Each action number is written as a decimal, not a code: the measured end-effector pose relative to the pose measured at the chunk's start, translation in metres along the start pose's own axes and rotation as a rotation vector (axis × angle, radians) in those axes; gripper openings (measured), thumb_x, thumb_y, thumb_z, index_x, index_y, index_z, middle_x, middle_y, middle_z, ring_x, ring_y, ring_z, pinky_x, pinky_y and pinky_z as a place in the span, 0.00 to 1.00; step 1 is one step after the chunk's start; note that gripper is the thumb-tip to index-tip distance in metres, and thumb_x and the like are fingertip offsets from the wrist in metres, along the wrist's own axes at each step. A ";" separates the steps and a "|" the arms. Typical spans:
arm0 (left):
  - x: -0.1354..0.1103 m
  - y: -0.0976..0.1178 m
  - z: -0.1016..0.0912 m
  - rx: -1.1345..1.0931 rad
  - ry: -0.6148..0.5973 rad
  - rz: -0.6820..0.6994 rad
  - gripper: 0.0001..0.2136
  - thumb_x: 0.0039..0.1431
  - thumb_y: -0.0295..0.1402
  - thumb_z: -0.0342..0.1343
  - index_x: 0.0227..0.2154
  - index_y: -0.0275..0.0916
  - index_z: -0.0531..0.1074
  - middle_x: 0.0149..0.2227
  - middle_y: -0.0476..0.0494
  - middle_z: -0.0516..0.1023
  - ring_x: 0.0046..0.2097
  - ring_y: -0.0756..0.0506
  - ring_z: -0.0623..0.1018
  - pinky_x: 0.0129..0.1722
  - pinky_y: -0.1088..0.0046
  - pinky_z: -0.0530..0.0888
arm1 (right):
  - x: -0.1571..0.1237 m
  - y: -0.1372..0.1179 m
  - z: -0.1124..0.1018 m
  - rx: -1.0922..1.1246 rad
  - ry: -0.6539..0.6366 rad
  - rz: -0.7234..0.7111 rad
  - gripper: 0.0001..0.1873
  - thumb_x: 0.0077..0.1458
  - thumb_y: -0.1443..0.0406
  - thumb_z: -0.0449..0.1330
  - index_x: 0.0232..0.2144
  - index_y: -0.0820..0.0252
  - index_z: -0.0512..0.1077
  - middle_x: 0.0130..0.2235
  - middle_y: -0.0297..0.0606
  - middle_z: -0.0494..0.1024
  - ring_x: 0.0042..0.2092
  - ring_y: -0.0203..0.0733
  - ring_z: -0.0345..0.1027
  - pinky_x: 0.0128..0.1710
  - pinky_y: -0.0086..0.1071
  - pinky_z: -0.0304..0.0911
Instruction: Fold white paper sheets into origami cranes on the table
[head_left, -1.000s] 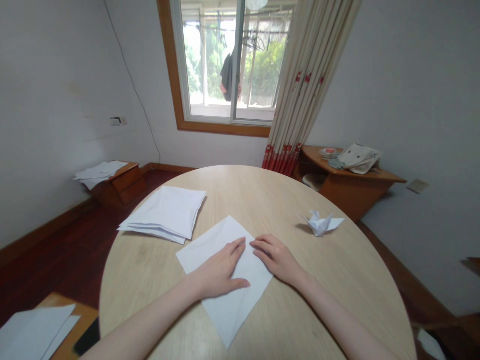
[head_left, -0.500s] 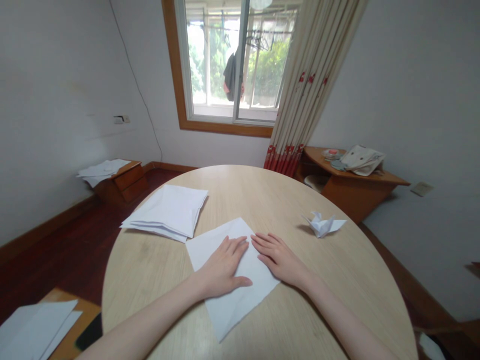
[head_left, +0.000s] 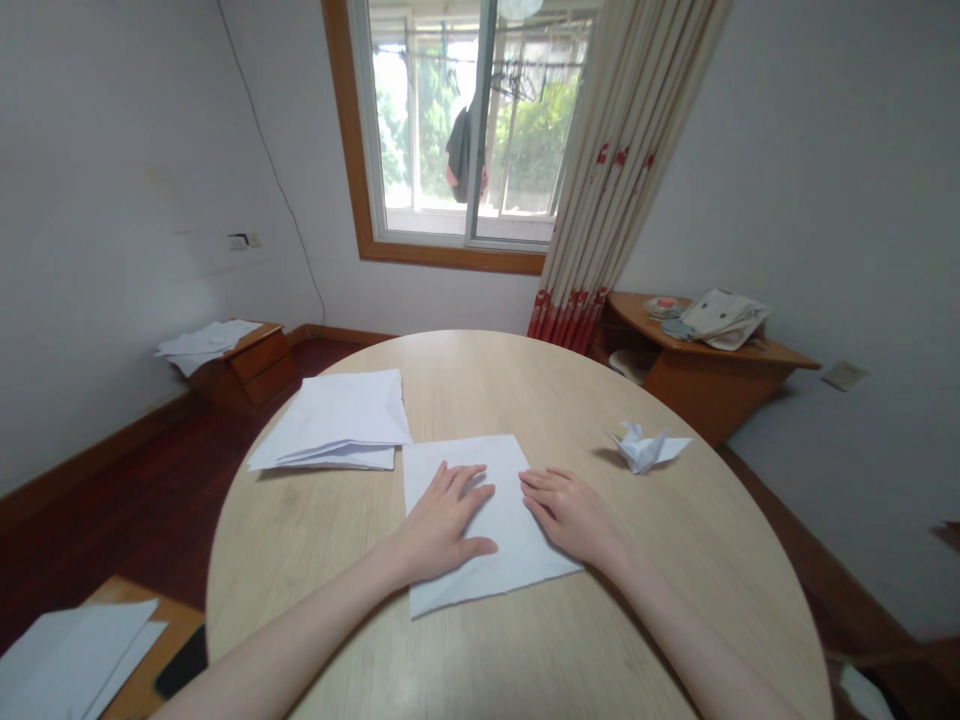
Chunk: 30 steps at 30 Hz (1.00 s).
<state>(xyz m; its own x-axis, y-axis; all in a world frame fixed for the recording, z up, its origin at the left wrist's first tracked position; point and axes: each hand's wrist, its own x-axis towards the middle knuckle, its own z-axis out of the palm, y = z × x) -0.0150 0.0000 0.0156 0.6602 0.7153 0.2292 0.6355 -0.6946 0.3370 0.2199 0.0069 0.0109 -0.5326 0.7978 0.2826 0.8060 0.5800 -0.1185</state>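
A square white paper sheet [head_left: 510, 540] lies flat on the round pale wooden table [head_left: 300, 560], its edges now square to my view. My left hand [head_left: 442, 525] rests palm down on its left half, fingers spread. My right hand [head_left: 570, 515] lies on the sheet's right edge, its fingertips on the paper. To the left of the sheet is a stack of white paper [head_left: 334, 420], close to my left hand. A folded white paper crane [head_left: 641, 450] stands at the table's right, beyond my right hand.
A wooden desk [head_left: 712, 340] with a cloth bag stands beyond the table at right, beside a long curtain [head_left: 622, 170]. A low wooden cabinet [head_left: 247, 365] holds loose papers at left. At lower left, white papers [head_left: 75, 650] and a black object [head_left: 180, 660] lie on a wooden surface.
The sheet has turned from a diamond to a square-on position under my hands and shifted right. The paper stack now sits squarer, and my view has tilted slightly.
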 end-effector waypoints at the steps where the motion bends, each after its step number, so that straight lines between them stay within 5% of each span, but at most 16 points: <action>1: 0.000 0.000 0.000 0.012 0.009 -0.005 0.28 0.54 0.44 0.61 0.55 0.40 0.62 0.61 0.32 0.60 0.63 0.36 0.58 0.61 0.43 0.50 | 0.000 -0.001 -0.002 -0.022 -0.013 0.016 0.16 0.61 0.69 0.49 0.43 0.61 0.76 0.49 0.43 0.77 0.51 0.44 0.70 0.55 0.44 0.59; 12: 0.002 -0.015 0.009 0.125 0.187 -0.054 0.26 0.49 0.41 0.65 0.51 0.43 0.67 0.58 0.39 0.65 0.58 0.35 0.64 0.60 0.45 0.56 | 0.002 -0.016 -0.017 -0.225 -0.112 0.123 0.16 0.62 0.69 0.48 0.37 0.63 0.77 0.43 0.46 0.80 0.44 0.50 0.73 0.47 0.42 0.64; 20: 0.003 -0.018 0.008 0.149 0.217 -0.058 0.24 0.47 0.41 0.66 0.48 0.42 0.70 0.57 0.40 0.67 0.57 0.35 0.64 0.59 0.45 0.57 | -0.001 -0.003 0.008 -0.008 -0.004 -0.099 0.28 0.54 0.77 0.48 0.56 0.58 0.66 0.60 0.44 0.65 0.60 0.47 0.58 0.56 0.47 0.58; 30: 0.003 -0.022 0.010 0.209 0.251 -0.083 0.20 0.49 0.38 0.66 0.46 0.44 0.71 0.55 0.42 0.69 0.56 0.36 0.65 0.59 0.47 0.58 | -0.002 -0.004 0.008 0.129 0.008 -0.110 0.24 0.55 0.75 0.49 0.52 0.61 0.70 0.58 0.45 0.68 0.59 0.48 0.61 0.57 0.48 0.60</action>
<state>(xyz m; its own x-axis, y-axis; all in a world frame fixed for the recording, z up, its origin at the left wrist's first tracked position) -0.0235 0.0167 -0.0003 0.5006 0.7483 0.4352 0.7682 -0.6158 0.1752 0.2153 0.0043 0.0031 -0.6132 0.7275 0.3077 0.7031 0.6803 -0.2071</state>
